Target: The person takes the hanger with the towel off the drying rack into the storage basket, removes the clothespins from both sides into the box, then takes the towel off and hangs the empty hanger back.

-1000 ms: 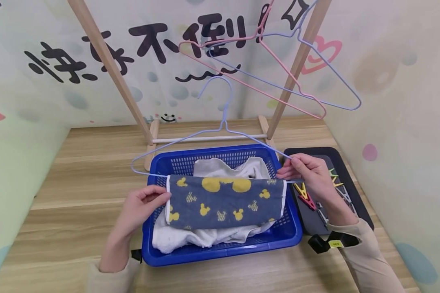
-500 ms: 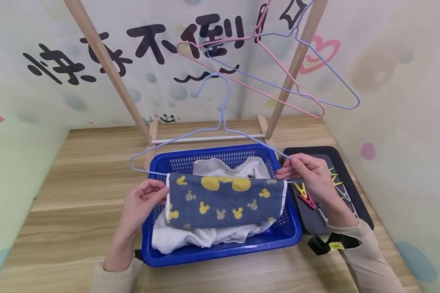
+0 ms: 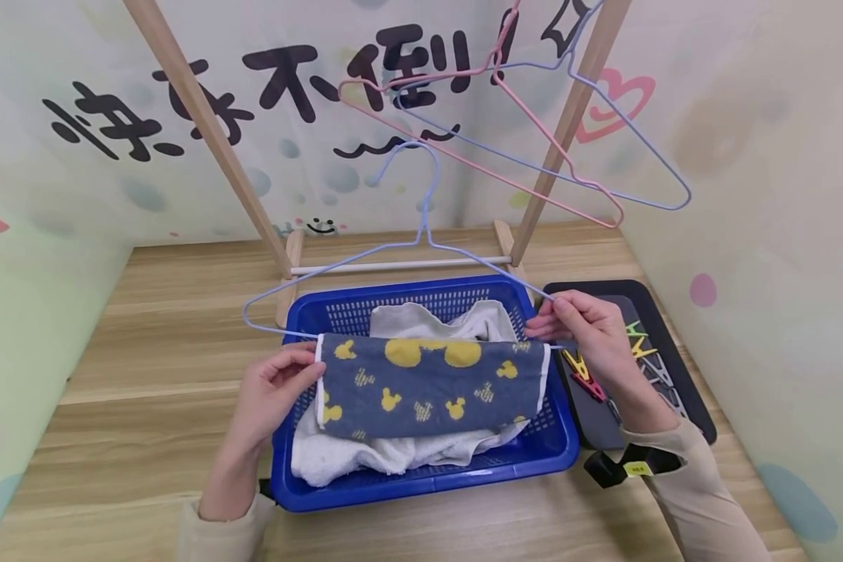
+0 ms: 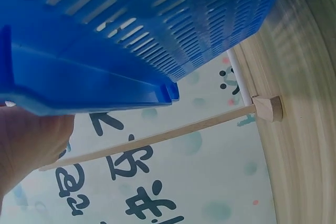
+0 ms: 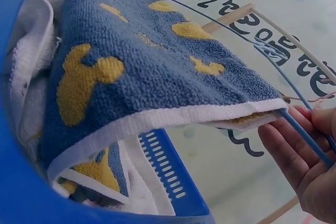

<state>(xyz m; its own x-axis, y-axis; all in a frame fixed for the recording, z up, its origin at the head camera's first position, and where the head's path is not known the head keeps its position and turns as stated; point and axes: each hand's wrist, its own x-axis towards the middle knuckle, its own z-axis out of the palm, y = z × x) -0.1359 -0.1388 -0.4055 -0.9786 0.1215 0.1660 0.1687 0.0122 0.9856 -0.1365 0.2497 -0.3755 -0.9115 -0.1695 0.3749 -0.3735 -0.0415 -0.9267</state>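
Note:
A dark blue towel (image 3: 432,390) with yellow mouse-head patterns and white edging hangs folded over the lower bar of a light blue hanger (image 3: 425,222). With thumb and fingers, my left hand (image 3: 274,394) pinches the towel's left white edge near the bar. My right hand (image 3: 593,336) grips the hanger's right corner, just beyond the towel's right edge. In the right wrist view, the towel (image 5: 136,77) drapes on both sides of the bar, and the right hand (image 5: 304,156) has the wire across its fingers. Only part of the left hand (image 4: 31,142) shows in the left wrist view.
Below the towel stands a blue basket (image 3: 428,492) with white cloths (image 3: 351,460) in it. A black tray (image 3: 698,406) at right holds several coloured clothespins (image 3: 583,378). Behind rises a wooden rack (image 3: 218,140), with a pink hanger (image 3: 464,160) and another blue hanger (image 3: 646,140) hanging above.
The held hanger has shifted slightly to the left through the towel's fold, its left corner sticking out further. The left hand has risen a little along the towel's edge. Both holds persist.

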